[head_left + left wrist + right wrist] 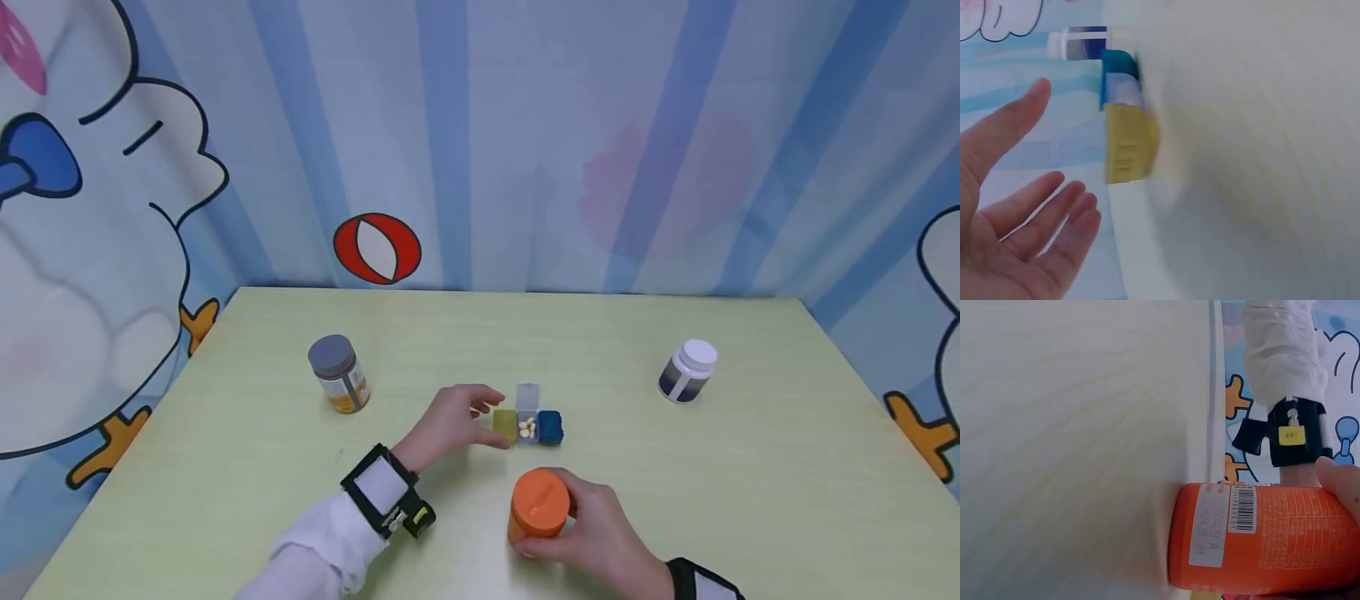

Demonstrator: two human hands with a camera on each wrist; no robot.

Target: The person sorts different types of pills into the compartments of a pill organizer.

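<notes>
A small pill box (pixel 528 427) lies mid-table, with a yellow, a pale clear and a blue compartment. The clear lid (pixel 527 396) is flipped back, and several whitish pills (pixel 527 428) lie in that middle compartment. Just left of the box hovers my left hand (pixel 453 423), fingers and thumb spread; the left wrist view shows a gap between them and the yellow compartment (pixel 1127 144). Nearer to me, my right hand (pixel 600 527) grips an orange bottle (pixel 540 503) around its side. The bottle stands upright with its orange cap on; its printed label (pixel 1244 509) shows in the right wrist view.
A grey-capped bottle (pixel 339 373) stands at the left of the table. Toward the right back is a white-capped bottle (pixel 687 371) with a dark label. A patterned blue curtain (pixel 495 150) rises behind the table's far edge.
</notes>
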